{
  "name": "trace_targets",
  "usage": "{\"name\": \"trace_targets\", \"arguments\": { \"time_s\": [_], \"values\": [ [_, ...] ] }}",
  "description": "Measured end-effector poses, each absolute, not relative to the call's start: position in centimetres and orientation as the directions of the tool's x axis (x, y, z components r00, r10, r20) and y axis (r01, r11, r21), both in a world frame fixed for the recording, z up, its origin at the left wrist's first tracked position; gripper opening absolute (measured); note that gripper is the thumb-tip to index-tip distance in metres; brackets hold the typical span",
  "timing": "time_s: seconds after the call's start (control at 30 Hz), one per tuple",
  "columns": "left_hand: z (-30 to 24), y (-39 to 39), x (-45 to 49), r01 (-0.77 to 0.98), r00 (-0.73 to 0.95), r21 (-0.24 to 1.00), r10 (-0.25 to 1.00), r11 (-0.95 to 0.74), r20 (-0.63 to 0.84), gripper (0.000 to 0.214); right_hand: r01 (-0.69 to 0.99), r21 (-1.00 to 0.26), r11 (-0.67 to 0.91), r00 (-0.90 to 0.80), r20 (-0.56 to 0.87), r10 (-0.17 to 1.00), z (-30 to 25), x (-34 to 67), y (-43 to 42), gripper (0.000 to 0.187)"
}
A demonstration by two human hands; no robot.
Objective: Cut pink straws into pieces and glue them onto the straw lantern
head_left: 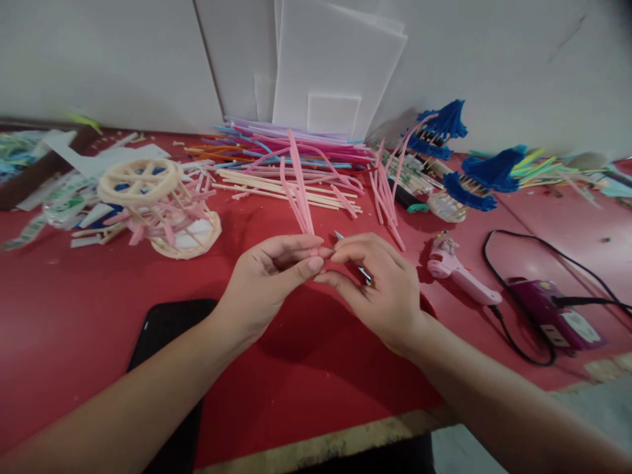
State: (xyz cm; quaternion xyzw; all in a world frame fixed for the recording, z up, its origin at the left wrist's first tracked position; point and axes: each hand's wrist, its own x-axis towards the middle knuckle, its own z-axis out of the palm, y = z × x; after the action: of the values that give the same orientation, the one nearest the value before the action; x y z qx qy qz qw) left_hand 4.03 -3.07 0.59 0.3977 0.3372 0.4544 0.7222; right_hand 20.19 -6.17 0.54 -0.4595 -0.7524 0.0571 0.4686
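My left hand (276,266) is closed, pinching a bundle of pink pipe cleaners (299,184) between thumb and fingers. The long ends point away from me over the table. Close against it, my right hand (378,283) has its thumb and fingertips drawn together near the bundle's near end; what lies between them is hidden. Under the right hand shows a pointed metal blade (365,275), mostly covered. I cannot tell whether it is held or lies on the table.
Loose pipe cleaners (291,148) and pale sticks (296,191) lie at the back. A round stick-built model (141,181) stands left, blue-roofed models (486,174) right. A pink glue gun (461,276), a corded purple power strip (557,316) and a black phone (172,322) are nearby.
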Motion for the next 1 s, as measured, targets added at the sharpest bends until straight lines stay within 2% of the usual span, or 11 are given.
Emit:
{"name": "trace_targets", "arguments": {
  "time_s": [0.17, 0.27, 0.47, 0.67, 0.8, 1.0],
  "values": [
    [0.64, -2.78, 3.62, -0.292, 0.397, 0.932, 0.914, 0.214, -0.085, 0.019, 0.556, -0.665, 0.498, -0.063, 0.564, 0.824, 0.51, 20.26, -6.2, 0.017],
    [0.76, -2.69, 3.55, -0.259, 0.411, 0.944, 0.908, 0.205, -0.084, 0.018, 0.522, -0.702, 0.485, -0.064, 0.535, 0.842, 0.48, 20.23, -6.2, 0.018],
    [0.41, -2.58, 3.57, -0.348, 0.372, 0.904, 0.922, 0.249, -0.111, 0.016, 0.591, -0.633, 0.5, -0.086, 0.567, 0.819, 0.43, 20.12, -6.1, 0.015],
    [0.33, -2.44, 3.79, -0.375, 0.31, 0.883, 0.936, 0.282, -0.167, 0.02, 0.587, -0.6, 0.544, -0.152, 0.578, 0.802, 0.3, 20.17, -6.18, 0.004],
    [0.3, -2.55, 3.88, -0.391, 0.348, 0.876, 0.926, 0.282, -0.143, 0.017, 0.584, -0.547, 0.601, -0.21, 0.613, 0.762, 0.2, 20.23, -6.29, 0.012],
    [0.22, -2.69, 3.76, -0.385, 0.352, 0.876, 0.924, 0.291, -0.152, 0.016, 0.63, -0.467, 0.62, -0.238, 0.645, 0.727, 0.13, 20.37, -6.33, 0.01]
  ]
}}
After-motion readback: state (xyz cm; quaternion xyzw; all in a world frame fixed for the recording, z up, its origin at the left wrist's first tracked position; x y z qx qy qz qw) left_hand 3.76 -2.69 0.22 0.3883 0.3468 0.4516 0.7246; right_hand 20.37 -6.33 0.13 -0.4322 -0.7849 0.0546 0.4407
